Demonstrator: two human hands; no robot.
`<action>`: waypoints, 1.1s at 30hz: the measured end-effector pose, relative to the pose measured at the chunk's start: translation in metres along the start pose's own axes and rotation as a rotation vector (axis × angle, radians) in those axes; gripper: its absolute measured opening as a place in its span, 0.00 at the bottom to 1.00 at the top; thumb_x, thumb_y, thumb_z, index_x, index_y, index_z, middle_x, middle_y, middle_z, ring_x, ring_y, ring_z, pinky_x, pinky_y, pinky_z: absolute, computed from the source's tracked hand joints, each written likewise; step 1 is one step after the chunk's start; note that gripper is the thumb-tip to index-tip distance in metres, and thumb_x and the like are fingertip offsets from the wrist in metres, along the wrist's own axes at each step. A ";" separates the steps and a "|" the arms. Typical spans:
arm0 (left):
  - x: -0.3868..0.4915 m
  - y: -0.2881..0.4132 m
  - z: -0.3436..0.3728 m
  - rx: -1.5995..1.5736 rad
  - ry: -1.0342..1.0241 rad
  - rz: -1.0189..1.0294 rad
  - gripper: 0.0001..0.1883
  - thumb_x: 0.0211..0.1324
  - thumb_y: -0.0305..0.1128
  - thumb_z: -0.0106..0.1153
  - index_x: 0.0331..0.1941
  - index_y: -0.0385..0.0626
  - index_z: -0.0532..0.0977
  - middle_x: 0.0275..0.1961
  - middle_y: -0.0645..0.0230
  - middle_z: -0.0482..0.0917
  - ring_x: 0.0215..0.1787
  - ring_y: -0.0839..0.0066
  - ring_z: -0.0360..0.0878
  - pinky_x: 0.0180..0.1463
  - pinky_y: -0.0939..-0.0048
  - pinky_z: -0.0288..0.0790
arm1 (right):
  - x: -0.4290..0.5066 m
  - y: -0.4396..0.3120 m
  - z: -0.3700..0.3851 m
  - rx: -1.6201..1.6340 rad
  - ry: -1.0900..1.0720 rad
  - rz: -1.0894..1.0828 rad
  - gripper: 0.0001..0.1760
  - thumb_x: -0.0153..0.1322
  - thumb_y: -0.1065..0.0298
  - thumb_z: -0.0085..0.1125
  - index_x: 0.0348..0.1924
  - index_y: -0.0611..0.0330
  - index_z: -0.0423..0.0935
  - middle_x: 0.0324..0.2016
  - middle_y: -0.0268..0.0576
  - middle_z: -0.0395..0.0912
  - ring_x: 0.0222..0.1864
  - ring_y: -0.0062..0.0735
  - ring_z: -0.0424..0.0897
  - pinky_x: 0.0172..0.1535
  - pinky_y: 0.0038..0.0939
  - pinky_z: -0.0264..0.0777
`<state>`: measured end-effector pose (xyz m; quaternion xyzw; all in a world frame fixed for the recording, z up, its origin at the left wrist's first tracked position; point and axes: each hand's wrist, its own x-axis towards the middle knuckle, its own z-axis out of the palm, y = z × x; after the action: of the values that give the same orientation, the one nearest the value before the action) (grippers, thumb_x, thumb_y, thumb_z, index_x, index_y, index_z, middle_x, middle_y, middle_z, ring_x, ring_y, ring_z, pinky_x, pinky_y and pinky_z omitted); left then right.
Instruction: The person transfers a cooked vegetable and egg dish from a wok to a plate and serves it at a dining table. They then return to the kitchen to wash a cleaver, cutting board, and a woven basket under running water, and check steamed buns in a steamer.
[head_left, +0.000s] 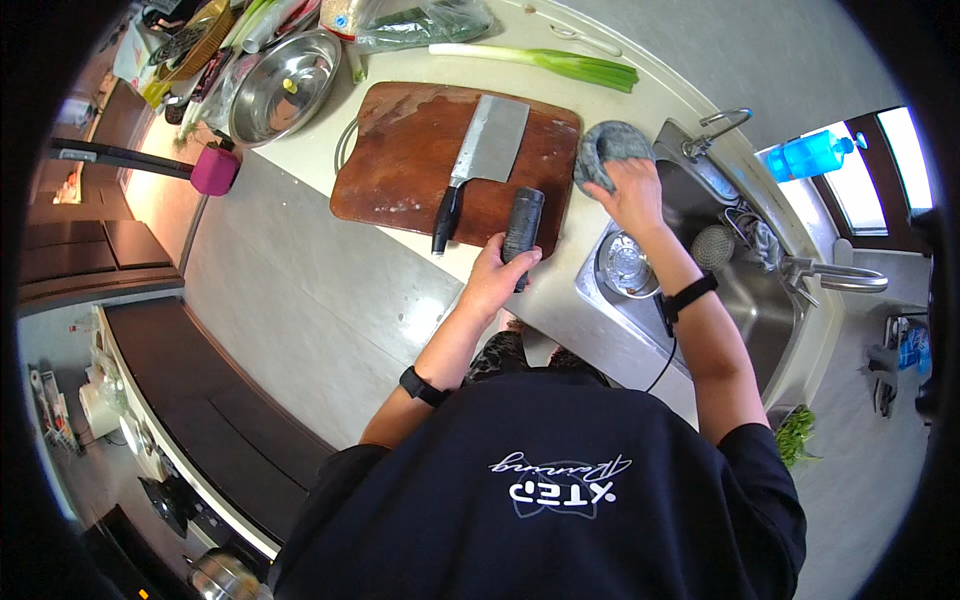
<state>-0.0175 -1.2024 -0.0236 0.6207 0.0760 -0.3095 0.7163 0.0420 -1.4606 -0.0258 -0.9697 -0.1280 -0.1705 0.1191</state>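
Note:
My left hand (499, 277) is wrapped around the lower part of a dark, roughly cylindrical thing (523, 217), which looks like a stone pestle. It is held over the near right corner of a wooden cutting board (397, 157). At the board's right side sits a round, mottled grey, thick-rimmed thing (592, 146), probably a stone mortar. My right hand (634, 187) grips its near rim, fingers over the edge and thumb outside. A Chinese cleaver (495, 139) lies flat on the board, its black handle reaching past the near edge.
A steel sink (757, 322) with a faucet (840, 276) is at the right, a steel bowl (626, 262) at its near left. A leek (555, 64) lies behind the board. Left of that stands a large steel basin (289, 90), near a magenta-ended dark bar (214, 170).

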 end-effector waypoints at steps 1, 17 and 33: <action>0.001 0.003 0.000 0.002 -0.004 0.004 0.21 0.55 0.36 0.63 0.48 0.39 0.68 0.37 0.66 0.79 0.26 0.81 0.73 0.31 0.77 0.70 | 0.008 0.004 0.002 -0.001 0.014 -0.026 0.19 0.61 0.51 0.65 0.29 0.58 0.75 0.24 0.45 0.77 0.33 0.44 0.76 0.45 0.40 0.65; 0.077 0.067 0.077 -0.036 -0.205 0.346 0.29 0.53 0.22 0.65 0.58 0.47 0.64 0.51 0.71 0.73 0.52 0.77 0.70 0.58 0.74 0.66 | 0.005 -0.010 -0.054 1.115 0.115 0.450 0.25 0.67 0.60 0.66 0.53 0.64 0.71 0.39 0.40 0.79 0.40 0.22 0.76 0.45 0.26 0.71; 0.043 0.018 0.065 -0.034 -0.169 0.233 0.34 0.57 0.24 0.61 0.67 0.46 0.58 0.58 0.64 0.65 0.52 0.74 0.71 0.52 0.68 0.74 | 0.038 0.029 -0.034 0.624 0.367 0.515 0.22 0.58 0.52 0.73 0.33 0.61 0.79 0.26 0.48 0.82 0.30 0.42 0.83 0.35 0.34 0.74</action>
<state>0.0082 -1.2777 -0.0151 0.5849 -0.0519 -0.2740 0.7616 0.0744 -1.4897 0.0136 -0.8414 0.0956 -0.2578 0.4653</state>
